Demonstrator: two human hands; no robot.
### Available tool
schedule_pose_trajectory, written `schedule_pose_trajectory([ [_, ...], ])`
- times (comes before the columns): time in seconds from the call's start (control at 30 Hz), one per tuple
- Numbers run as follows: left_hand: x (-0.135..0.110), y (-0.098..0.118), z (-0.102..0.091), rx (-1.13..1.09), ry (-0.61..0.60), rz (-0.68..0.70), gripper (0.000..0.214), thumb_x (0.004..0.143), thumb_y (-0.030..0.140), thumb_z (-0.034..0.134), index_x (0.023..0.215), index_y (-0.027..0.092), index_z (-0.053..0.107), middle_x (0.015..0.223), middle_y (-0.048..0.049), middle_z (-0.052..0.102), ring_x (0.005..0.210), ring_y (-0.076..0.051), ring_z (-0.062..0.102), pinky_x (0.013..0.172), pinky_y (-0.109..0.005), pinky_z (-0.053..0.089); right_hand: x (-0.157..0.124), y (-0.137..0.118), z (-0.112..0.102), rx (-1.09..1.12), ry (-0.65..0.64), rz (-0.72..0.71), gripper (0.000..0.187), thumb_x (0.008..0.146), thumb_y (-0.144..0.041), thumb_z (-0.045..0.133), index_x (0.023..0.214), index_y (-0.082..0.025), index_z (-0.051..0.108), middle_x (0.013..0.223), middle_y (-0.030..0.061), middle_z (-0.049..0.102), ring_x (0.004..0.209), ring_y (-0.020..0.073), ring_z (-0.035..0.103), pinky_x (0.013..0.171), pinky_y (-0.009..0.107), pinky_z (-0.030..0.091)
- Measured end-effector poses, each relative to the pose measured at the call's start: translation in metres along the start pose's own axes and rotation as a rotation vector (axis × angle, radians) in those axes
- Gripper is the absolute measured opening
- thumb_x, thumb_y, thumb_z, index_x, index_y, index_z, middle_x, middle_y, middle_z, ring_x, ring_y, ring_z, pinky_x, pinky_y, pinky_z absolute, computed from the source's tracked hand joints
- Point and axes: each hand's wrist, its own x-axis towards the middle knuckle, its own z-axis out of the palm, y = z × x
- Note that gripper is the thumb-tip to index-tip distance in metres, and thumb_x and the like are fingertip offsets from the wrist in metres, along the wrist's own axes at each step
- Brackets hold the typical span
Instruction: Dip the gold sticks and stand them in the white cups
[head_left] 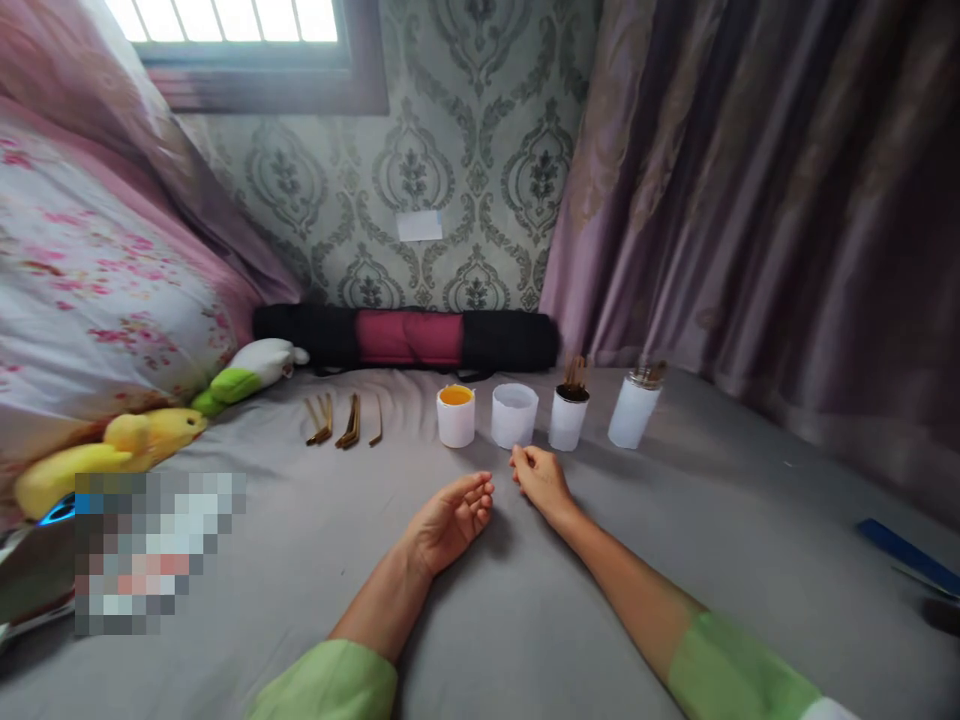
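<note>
My left hand [450,518] rests palm up on the grey sheet [300,560], fingers loosely curled and apart, holding nothing. My right hand [538,478] lies just in front of the cups with its fingers curled in; nothing shows in them. Behind the hands stands a row of white cups: one with orange liquid [456,415], an empty one [514,414], one with dark contents and brown sticks [568,412], and a tilted one with sticks [634,406]. Several thin golden sticks [343,421] lie on the sheet to the left of the cups.
A black and red rolled mat [405,338] lies against the patterned wall. A yellow plush toy [112,455] and a green-white one [251,368] sit by the floral bedding on the left. Purple curtains hang on the right; a blue object [907,555] lies at the right edge.
</note>
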Motion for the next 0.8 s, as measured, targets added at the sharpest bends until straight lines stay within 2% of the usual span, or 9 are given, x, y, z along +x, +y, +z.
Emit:
schedule_pose_trajectory([
  [0.43, 0.003, 0.000, 0.003, 0.032, 0.038, 0.043, 0.010, 0.072, 0.011, 0.057, 0.081, 0.009, 0.056, 0.068, -0.0026, 0.058, 0.055, -0.005, 0.053, 0.050, -0.014, 0.042, -0.001, 0.002, 0.000, -0.018, -0.015, -0.028, 0.041, 0.079, -0.044, 0.034, 0.065, -0.015, 0.059, 0.052, 0.0040, 0.058, 0.046, 0.0118, 0.051, 0.045, 0.021, 0.035],
  [0.63, 0.005, 0.003, 0.012, 0.088, 0.169, 0.000, 0.005, 0.072, 0.009, 0.055, 0.078, 0.008, 0.055, 0.062, -0.0013, 0.056, 0.049, -0.004, 0.050, 0.045, -0.013, 0.041, -0.001, 0.003, 0.001, -0.011, -0.011, -0.040, 0.041, 0.080, -0.043, 0.034, 0.065, -0.015, 0.059, 0.052, 0.0037, 0.058, 0.046, 0.0118, 0.051, 0.046, 0.021, 0.034],
  [0.8, 0.009, 0.017, 0.009, 0.174, 0.234, -0.007, 0.005, 0.071, 0.009, 0.056, 0.076, 0.009, 0.054, 0.060, -0.0017, 0.056, 0.046, -0.004, 0.050, 0.042, -0.013, 0.042, -0.001, 0.003, 0.001, -0.027, -0.008, -0.043, 0.042, 0.080, -0.042, 0.033, 0.067, -0.014, 0.061, 0.053, 0.0037, 0.059, 0.047, 0.0113, 0.050, 0.046, 0.021, 0.033],
])
